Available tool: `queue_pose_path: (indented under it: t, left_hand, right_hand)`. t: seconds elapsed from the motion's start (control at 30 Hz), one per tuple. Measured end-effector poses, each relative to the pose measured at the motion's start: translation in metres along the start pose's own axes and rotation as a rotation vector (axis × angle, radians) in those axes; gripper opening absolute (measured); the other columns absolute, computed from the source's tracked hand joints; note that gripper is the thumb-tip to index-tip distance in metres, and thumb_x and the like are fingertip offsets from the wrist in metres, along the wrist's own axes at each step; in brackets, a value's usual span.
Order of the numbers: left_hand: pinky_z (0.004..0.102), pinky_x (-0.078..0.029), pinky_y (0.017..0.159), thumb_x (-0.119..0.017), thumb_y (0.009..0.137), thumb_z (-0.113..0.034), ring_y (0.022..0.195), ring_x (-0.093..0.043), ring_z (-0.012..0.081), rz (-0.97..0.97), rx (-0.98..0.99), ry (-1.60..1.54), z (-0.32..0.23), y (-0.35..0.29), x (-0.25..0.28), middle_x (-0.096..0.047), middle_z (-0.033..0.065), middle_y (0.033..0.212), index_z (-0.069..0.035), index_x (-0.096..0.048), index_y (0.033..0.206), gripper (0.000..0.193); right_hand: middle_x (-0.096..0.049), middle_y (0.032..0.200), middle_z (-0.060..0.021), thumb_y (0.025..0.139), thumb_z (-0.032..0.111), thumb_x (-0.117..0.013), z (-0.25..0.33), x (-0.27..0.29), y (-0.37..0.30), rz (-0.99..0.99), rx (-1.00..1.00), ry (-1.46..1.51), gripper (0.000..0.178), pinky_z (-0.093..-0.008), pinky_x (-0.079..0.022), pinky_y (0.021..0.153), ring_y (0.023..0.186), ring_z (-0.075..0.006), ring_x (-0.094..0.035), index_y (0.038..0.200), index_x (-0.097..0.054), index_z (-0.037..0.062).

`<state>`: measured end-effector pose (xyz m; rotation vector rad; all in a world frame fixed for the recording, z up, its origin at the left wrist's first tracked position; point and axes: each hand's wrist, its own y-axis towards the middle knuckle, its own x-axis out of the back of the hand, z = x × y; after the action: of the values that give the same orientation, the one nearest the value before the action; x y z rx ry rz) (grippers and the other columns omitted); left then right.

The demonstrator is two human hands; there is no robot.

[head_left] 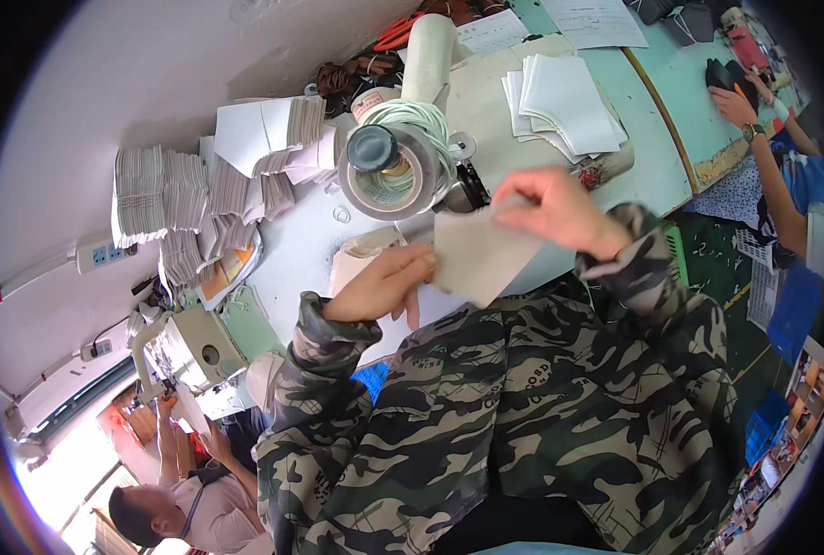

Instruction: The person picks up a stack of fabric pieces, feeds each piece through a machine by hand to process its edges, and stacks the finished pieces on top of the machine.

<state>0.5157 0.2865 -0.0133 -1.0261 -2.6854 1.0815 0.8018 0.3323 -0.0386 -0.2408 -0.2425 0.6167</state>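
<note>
In front of my chest I hold a flat beige piece, like card or stiff lining, tilted between both hands. My left hand is closed on its left edge, thumb on top. At its upper right edge my right hand pinches it; those fingers are slightly blurred. Just beyond the piece stands a machine with a round metal tray and a coil of pale green cord. Under and beside my left hand lie more beige pieces on the white tabletop.
White cut pieces lie fanned right of the machine. Tall stacks of pieces line the wall at left. A co-worker sits at another machine lower left. Another person's hands hold dark items at the far right table.
</note>
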Motion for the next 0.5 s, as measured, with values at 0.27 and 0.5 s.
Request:
queue_pose_path:
  t: [0.27,0.5]
  left_hand:
    - [0.0485,-0.049,0.074,-0.053,0.094,-0.021,0.082,-0.06,0.0457,-0.288,-0.059,0.699,0.011,0.024,0.035,-0.065,0.024,0.091,0.0,-0.06,0.105,0.025]
    - [0.0385,-0.049,0.061,-0.054,0.097,-0.019,0.067,-0.064,0.025,-0.334,-0.349,0.729,-0.002,0.036,0.029,-0.062,0.0165,0.08,0.002,-0.062,0.102,0.023]
  right_hand:
    - [-0.07,0.081,-0.0055,0.089,0.014,-0.071,-0.027,-0.076,-0.011,0.008,-0.328,0.205,0.02,-0.0242,-0.05,0.057,0.066,-0.0087,-0.062,0.097,-0.069,-0.0043]
    - [-0.067,0.085,-0.0024,0.088,0.009,-0.069,-0.036,0.001,-0.051,-0.131,-0.048,0.171,0.025,-0.024,-0.049,0.062,0.07,-0.007,-0.059,0.11,-0.066,-0.0038]
